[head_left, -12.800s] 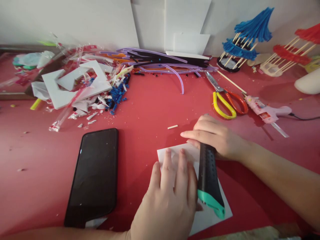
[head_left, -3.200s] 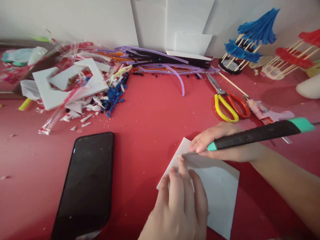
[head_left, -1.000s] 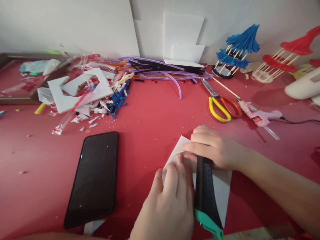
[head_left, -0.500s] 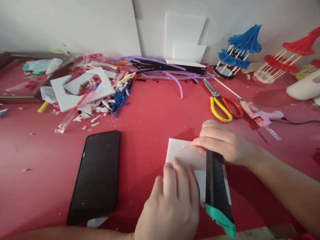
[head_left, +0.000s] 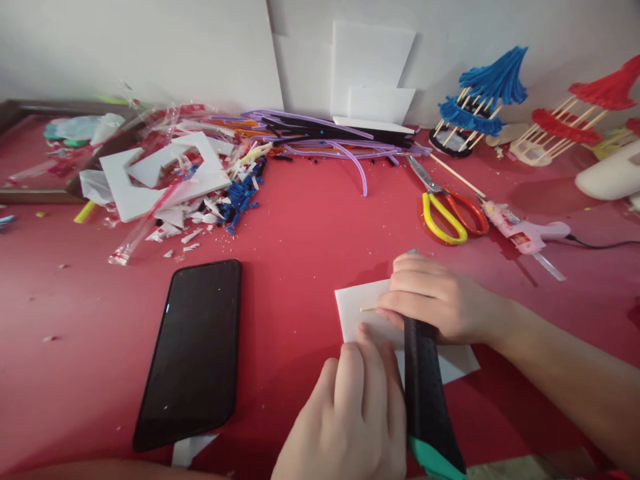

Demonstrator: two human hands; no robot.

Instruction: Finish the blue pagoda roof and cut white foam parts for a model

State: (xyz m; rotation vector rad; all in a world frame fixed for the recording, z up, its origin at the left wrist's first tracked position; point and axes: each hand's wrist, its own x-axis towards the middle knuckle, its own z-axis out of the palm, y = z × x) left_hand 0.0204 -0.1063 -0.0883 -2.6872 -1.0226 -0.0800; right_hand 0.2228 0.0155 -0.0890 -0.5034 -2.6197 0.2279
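While the left hand (head_left: pixel 345 407) rests over the white sheet (head_left: pixel 350 301), fingers bent but not visibly gripping anything, the head view shows the right hand (head_left: pixel 440 297) closed around the dark cutter (head_left: pixel 423 387) and pinching a thin stick (head_left: pixel 369 309). Whether the stick touches the sheet, I cannot tell. The sheet lies on the red tabletop (head_left: pixel 287 267), partly hidden by both hands. It looks like foam board (a guess from its matt face), so probably light, fairly stiff and easily dented; an outer edge would suit a hold. The stick seems light but snappable, best pinched near its middle. One sheet corner juts past the left fingers, with red surface between it and the phone (head_left: pixel 190 353); the scissors (head_left: pixel 434 188) lie beyond the right hand.
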